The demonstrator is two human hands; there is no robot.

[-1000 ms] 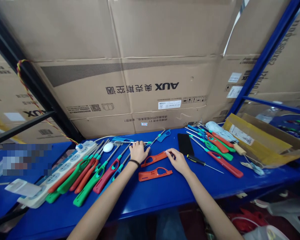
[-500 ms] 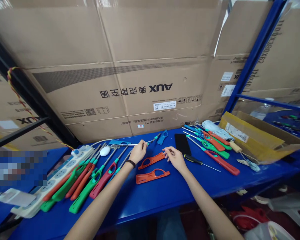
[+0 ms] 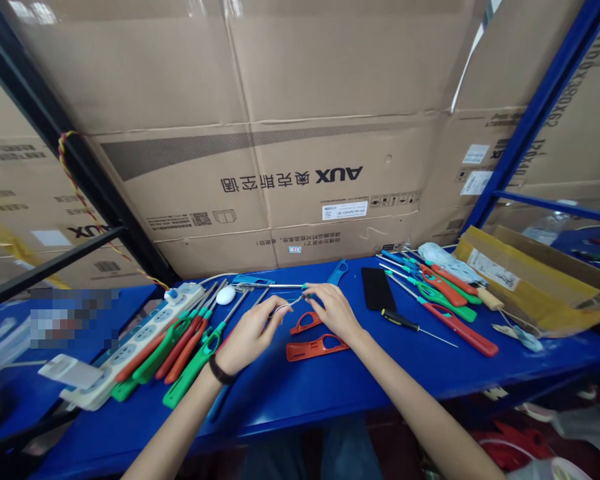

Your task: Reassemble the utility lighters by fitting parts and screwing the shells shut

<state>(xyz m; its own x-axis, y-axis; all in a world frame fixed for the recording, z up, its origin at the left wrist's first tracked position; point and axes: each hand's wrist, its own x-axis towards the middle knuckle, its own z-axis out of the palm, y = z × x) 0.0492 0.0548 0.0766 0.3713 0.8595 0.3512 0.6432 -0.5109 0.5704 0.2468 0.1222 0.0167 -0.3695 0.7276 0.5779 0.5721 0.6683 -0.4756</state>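
Note:
My left hand [image 3: 250, 333] hovers just above the blue bench [image 3: 330, 393], thumb and fingers pinched on one end of a thin bent metal wire [image 3: 286, 305]. My right hand [image 3: 333, 310] is closed on the wire's other end, right beside it. Under the right hand lie two orange lighter shell halves, one [image 3: 304, 325] partly covered and one [image 3: 317, 347] nearer me. A long metal lighter tube with a teal collar [image 3: 275, 287] lies just beyond the hands. A blue shell half [image 3: 337, 272] rests behind the right hand.
Left of the hands lie several long red and green lighters [image 3: 180, 340], a white power strip [image 3: 145, 330] and a white oval object [image 3: 225, 295]. To the right are a black phone [image 3: 377, 288], a screwdriver [image 3: 405, 322], more lighters [image 3: 447, 293] and an open yellow carton [image 3: 525, 280]. Large cardboard boxes [image 3: 290, 180] wall the back.
My left hand drew back from the tube at the rear toward me with the wire. My right hand left the orange shell's tip, moved left and closed on the wire.

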